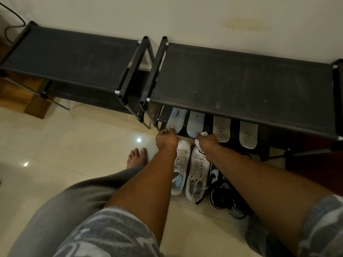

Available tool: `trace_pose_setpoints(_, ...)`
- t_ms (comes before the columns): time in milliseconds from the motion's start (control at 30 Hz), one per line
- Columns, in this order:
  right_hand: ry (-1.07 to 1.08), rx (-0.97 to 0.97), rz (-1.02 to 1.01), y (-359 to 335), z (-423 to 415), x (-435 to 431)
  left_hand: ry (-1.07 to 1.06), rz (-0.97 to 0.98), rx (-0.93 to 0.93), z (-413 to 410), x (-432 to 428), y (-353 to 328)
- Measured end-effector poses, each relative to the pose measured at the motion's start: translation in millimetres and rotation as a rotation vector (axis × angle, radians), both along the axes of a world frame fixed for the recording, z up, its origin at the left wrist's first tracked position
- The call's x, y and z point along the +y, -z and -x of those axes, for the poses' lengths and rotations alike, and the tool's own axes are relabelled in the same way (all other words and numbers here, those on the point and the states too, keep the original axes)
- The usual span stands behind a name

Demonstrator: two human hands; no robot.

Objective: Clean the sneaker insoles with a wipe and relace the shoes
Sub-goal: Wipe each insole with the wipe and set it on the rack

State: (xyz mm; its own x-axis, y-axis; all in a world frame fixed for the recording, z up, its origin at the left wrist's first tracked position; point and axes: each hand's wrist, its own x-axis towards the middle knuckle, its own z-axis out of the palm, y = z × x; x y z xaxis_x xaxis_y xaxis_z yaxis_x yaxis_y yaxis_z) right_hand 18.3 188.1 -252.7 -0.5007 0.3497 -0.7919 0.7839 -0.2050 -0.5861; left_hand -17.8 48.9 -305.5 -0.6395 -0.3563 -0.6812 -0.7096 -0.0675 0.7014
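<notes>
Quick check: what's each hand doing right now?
Left hand: pinching the heel end of the leftmost blue insole.
Right hand: gripping a white wipe.

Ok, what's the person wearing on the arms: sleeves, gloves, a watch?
The left forearm and right forearm are bare. The left sleeve and right sleeve are short, in a blotchy grey-blue and white camouflage-like print. No gloves or watch show.
</notes>
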Motion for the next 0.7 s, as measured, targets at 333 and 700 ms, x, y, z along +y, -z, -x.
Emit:
trace_pose_setpoints(333, -0.261, 0.058, 0.062, -33.1, -18.6, 35.7, -0.038, -0.031, 0.011, -8.3, -10.4, -37.9)
trace_pose_setpoints(700, -0.205, -0.042, -0.292, -50.9, -43.7, 97.2, 0.351, -0.050, -0.163, -70.7, 43.8, -36.0)
